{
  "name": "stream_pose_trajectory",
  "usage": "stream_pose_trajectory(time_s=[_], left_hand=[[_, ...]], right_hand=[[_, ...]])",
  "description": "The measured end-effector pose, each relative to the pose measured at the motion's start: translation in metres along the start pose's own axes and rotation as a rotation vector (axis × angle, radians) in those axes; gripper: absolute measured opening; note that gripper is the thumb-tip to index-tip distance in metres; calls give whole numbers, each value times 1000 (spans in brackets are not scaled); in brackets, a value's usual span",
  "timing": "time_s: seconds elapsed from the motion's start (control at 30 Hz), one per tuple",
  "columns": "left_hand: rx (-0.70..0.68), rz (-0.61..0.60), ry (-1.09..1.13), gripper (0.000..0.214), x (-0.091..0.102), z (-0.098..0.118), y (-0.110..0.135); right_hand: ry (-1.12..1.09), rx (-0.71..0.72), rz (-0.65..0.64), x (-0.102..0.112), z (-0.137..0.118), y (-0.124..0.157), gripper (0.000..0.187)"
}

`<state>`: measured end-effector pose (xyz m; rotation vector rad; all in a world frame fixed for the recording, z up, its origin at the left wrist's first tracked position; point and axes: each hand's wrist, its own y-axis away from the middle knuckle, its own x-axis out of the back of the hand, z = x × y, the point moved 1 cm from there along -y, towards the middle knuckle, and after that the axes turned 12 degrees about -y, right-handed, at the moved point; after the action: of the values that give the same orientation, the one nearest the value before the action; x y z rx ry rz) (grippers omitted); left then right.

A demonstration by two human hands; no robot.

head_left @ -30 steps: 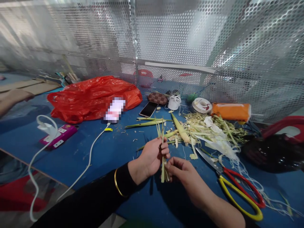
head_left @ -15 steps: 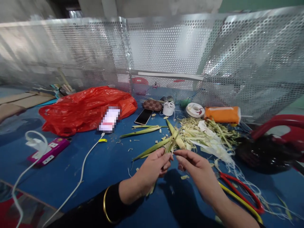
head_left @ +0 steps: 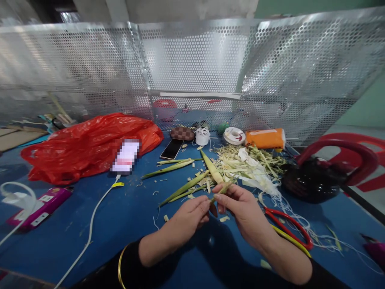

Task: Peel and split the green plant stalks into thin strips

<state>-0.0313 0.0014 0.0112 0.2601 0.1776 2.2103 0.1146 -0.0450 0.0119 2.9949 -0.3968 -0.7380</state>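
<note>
My left hand (head_left: pixel 189 214) and my right hand (head_left: pixel 246 208) meet over the front middle of the blue table, closed on a slim green-yellow plant shoot (head_left: pixel 225 188). Fingertips of both hands pinch it; its lower end is hidden by them. Just beyond, a pale pointed shoot (head_left: pixel 212 166) leans toward the pile of peeled shreds (head_left: pixel 231 160). To the left of my hands lie several more long green shoots (head_left: pixel 185 188) among small cut scraps. Near my right forearm rest a red looped handle (head_left: pixel 296 220) and a yellow handle (head_left: pixel 291 240).
A red plastic bag (head_left: pixel 81 140), a lit phone (head_left: pixel 126 155) on a white cable, and a purple power strip (head_left: pixel 45 206) lie left. Along the back stand a dark phone (head_left: pixel 172 149), a tape roll (head_left: pixel 234 136) and an orange packet (head_left: pixel 265 139). White threads (head_left: pixel 300 228) trail right, below a black kettle-like pot (head_left: pixel 314 180).
My right hand has closed on the shoot, which now tilts to the right. The view has turned rightward, and another person's hand at the left edge is out of sight.
</note>
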Motion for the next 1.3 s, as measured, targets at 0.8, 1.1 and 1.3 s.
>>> stream_pose_trajectory(time_s=[0.8, 1.1, 1.3], left_hand=[[7, -83, 75, 11, 12, 37, -19], [73, -147, 113, 14, 17, 36, -24], [95, -106, 131, 17, 14, 34, -27]], right_hand=[[152, 124, -71, 8, -23, 1, 8], [170, 170, -51, 14, -24, -4, 6], [208, 187, -53, 16, -21, -5, 5]])
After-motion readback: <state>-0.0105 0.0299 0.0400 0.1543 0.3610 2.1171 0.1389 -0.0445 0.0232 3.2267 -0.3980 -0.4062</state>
